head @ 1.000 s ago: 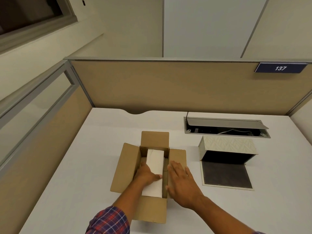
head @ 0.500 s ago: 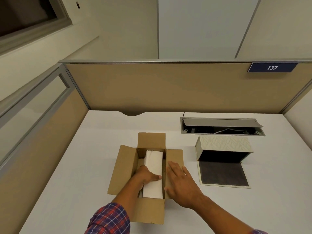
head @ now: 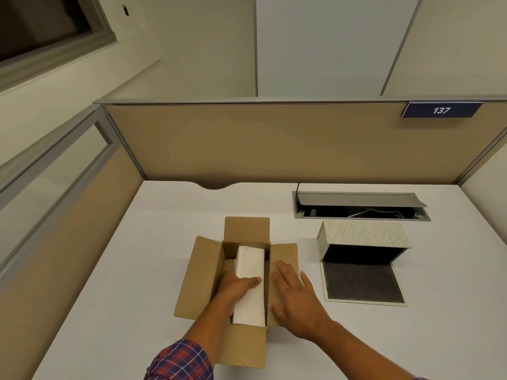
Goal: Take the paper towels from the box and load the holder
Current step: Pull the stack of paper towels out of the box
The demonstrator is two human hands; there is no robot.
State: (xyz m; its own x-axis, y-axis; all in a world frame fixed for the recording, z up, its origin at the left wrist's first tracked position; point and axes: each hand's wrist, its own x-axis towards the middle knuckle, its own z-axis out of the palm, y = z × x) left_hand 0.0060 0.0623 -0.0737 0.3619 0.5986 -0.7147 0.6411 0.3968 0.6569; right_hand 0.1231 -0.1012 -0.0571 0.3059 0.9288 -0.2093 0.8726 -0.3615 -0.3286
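Observation:
An open cardboard box (head: 204, 272) sits on the white desk with its four flaps spread out. A white stack of folded paper towels (head: 251, 270) stands up out of it, tilted toward me. My left hand (head: 236, 287) reaches into the box and grips the stack around its middle, thumb across the top. My right hand (head: 295, 293) lies flat, fingers apart, on the box's right flap. To the right stands the holder (head: 362, 234), a cream patterned case with a dark interior and its lid lying open on the desk.
A recessed cable tray (head: 359, 205) with a raised grey lid sits in the desk behind the holder. Tan cubicle partitions (head: 247, 144) wall the desk at the back and left. The white desk (head: 123, 270) stretches bare to the left of the box.
The paper towel stack has risen slightly higher out of the box in my left hand. My right hand stays flat on the right flap. The camera view shifted a little.

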